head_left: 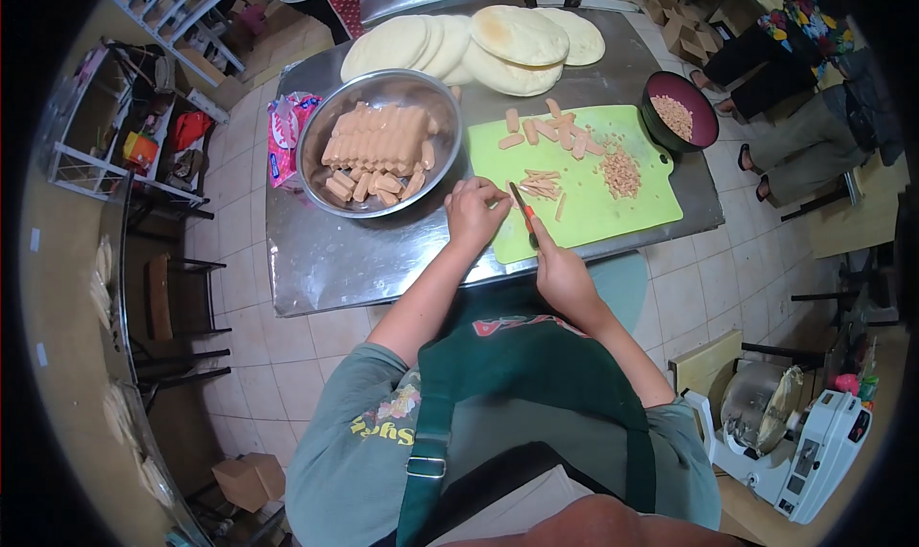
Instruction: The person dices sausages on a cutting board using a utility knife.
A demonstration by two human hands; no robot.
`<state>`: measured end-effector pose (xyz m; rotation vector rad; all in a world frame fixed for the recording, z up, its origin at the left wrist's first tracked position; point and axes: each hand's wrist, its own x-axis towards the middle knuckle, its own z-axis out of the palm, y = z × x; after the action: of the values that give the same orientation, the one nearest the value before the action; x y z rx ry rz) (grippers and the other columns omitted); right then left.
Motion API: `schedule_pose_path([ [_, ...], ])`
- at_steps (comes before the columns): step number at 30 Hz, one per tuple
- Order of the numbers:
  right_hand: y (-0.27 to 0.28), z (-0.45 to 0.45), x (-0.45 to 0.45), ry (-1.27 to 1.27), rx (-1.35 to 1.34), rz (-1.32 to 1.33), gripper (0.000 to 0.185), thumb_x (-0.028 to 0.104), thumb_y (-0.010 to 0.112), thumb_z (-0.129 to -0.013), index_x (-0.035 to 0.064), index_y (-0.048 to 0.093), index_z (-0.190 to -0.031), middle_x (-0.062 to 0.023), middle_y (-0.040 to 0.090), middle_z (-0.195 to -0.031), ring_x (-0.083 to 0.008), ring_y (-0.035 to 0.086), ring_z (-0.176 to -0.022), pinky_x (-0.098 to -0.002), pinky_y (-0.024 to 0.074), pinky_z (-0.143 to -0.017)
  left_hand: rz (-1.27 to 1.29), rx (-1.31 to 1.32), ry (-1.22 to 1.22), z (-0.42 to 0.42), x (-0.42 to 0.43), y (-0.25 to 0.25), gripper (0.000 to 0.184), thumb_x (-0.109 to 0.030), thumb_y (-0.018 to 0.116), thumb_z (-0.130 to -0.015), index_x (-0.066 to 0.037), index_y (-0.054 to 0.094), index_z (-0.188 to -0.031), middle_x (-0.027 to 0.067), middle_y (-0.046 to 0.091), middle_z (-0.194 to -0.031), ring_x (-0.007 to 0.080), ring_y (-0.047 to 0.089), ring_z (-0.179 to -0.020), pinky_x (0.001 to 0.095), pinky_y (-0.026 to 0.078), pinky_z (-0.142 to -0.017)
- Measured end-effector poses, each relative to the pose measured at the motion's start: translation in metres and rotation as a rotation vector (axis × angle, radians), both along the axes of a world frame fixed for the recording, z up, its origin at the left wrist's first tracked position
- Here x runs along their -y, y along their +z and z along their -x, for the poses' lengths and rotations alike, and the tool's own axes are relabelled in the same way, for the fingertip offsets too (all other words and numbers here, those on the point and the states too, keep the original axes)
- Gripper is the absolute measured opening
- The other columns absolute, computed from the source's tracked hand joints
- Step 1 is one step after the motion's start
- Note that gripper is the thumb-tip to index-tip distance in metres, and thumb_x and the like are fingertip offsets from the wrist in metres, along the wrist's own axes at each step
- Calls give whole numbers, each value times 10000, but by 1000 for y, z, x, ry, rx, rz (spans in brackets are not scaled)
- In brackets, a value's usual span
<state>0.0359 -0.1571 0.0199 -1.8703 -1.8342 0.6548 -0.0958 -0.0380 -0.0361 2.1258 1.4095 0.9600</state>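
The green apron (536,379) is nearest. Toward the cutting board's (632,207) eight o'clock, the right hand (565,277) grips the knife (529,216); whether the left hand (476,212) pinches anything, I cannot tell. Sausage strips (543,182) lie nearer nine o'clock. Best keep fingertips curled back.

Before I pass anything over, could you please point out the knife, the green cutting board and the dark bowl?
Knife (528,213): head view, on its orange part.
Green cutting board (627,214): head view, on its bare surface, near side.
Dark bowl (705,118): head view, on its purple inner wall, right side.
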Motion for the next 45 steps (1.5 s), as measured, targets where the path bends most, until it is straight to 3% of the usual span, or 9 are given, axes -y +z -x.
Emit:
schedule_pose_path([
  [13,22,-32,45,-11,-168,131,517,48,420,-867,155,362,-1370,-244,606,-733,-409,597,-695,-471,461,-667,-21,-71,9,-1,-2,0,229,-242,724,-680,-107,687,-862,57,629,-842,250,569,-831,378,429,-744],
  [16,21,-52,48,-20,-443,141,514,62,429,-883,196,377,-1377,-156,610,-683,-287,619,-629,-383,476,-620,15,-44,6,-8,-6,2,299,-255,710,-707,-85,666,-949,99,637,-841,275,588,-802,388,450,-728],
  [19,35,-66,51,-204,-608,295,493,86,432,-906,202,384,-1383,5,461,-598,-74,439,-536,-235,409,-535,77,-18,1,-19,-8,15,334,-265,691,-736,-64,648,-999,132,635,-804,298,598,-750,404,464,-701],
  [27,27,-94,55,-363,-725,204,490,89,422,-914,218,384,-1385,8,463,-601,-59,432,-476,-229,386,-446,25,-232,-133,-20,-13,10,381,-283,639,-786,-106,605,-1122,143,629,-832,300,599,-764,414,465,-703],
  [30,12,-103,50,-375,-669,88,489,101,416,-928,197,347,-1402,21,446,-621,-49,420,-480,-210,384,-447,-442,-346,25,-21,6,42,349,-275,638,-788,-114,626,-1097,156,623,-906,304,596,-810,413,462,-726],
  [33,-6,-115,38,-363,-294,-191,502,107,416,-923,206,328,-1408,-41,503,-649,-140,538,-572,-271,450,-552,-285,-257,-104,-19,13,66,334,-268,636,-791,-101,635,-1081,148,611,-997,296,583,-905,405,444,-780],
  [35,-6,-122,28,-442,21,-346,581,81,443,-882,278,301,-1410,-152,559,-777,-303,591,-713,-426,477,-664,145,-160,-449,-14,15,84,339,-254,637,-791,-97,627,-1091,123,605,-1044,288,565,-988,389,428,-821],
  [39,12,-150,5,-540,383,62,612,106,488,-856,389,328,-1375,-156,516,-858,-321,584,-833,-437,469,-721,176,-247,-444,-8,14,92,349,-221,641,-785,-96,615,-1109,107,597,-1081,277,545,-1044,386,424,-849],
  [45,-2,-186,-32,-512,462,22,495,158,559,-838,349,480,-1288,-141,527,-1030,-307,517,-1026,-428,411,-849,74,-334,-357,4,-5,59,446,-161,666,-737,-107,573,-1170,126,545,-1181,297,522,-1082,427,415,-877],
])
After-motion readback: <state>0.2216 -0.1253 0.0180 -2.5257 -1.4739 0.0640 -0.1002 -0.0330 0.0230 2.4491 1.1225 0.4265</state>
